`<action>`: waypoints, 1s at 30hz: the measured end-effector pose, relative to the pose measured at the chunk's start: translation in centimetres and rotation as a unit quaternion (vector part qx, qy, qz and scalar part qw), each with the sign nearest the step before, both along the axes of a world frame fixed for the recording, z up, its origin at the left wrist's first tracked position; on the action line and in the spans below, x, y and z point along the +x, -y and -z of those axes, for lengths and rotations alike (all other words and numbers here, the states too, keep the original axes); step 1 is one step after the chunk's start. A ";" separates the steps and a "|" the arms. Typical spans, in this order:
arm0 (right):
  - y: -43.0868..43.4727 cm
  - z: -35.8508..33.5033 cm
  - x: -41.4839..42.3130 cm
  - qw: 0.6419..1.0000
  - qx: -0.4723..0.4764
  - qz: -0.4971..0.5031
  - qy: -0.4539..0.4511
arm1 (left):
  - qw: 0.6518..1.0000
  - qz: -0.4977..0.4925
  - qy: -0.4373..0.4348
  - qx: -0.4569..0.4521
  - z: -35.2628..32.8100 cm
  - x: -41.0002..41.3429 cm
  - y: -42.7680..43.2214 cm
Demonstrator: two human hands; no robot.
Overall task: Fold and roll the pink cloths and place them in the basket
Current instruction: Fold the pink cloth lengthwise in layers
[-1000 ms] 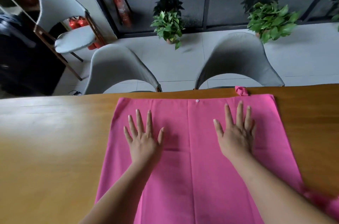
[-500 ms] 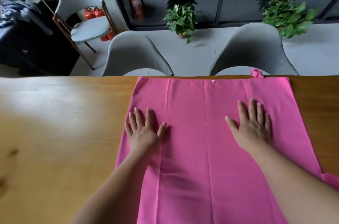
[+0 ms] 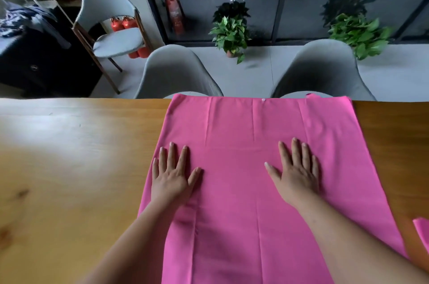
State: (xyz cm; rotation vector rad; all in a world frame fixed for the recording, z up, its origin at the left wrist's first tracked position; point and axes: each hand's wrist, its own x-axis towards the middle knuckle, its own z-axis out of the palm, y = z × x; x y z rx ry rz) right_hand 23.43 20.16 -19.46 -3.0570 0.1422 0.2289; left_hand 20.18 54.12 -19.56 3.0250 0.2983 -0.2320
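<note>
A large pink cloth [image 3: 234,135] lies spread flat on the wooden table [image 3: 69,167], its far edge at the table's far edge, with lengthwise crease lines and a small white snap near the top. My left hand [image 3: 173,176] presses flat on the cloth near its left edge, fingers straight and spread. My right hand [image 3: 296,171] lies flat on the cloth right of the middle, fingers straight. A corner of another pink cloth [image 3: 422,230] shows at the right edge. No basket is in view.
Two grey chairs [image 3: 176,72] [image 3: 320,70] stand tucked at the table's far side. A third chair [image 3: 111,23], fire extinguishers [image 3: 120,24] and potted plants [image 3: 229,30] stand on the floor beyond. Bare wood stretches to the left of the cloth.
Both flat hands have slid toward me along the cloth, smoothing it. The left hand has drifted nearer the cloth's left edge. The camera has tilted and shifted the view.
</note>
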 end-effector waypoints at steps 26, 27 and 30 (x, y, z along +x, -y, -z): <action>0.6 -0.3 -19.0 0.996 -0.022 0.085 0.005 | 0.998 0.065 0.016 -0.009 0.0 -18.8 0.5; 0.8 -0.3 -18.7 0.997 -0.014 0.082 -0.007 | 0.998 0.067 0.008 -0.010 0.0 -18.5 0.5; 1.5 -1.0 -19.1 0.996 0.016 0.084 -0.003 | 0.998 0.064 0.004 -0.028 -0.2 -18.2 0.0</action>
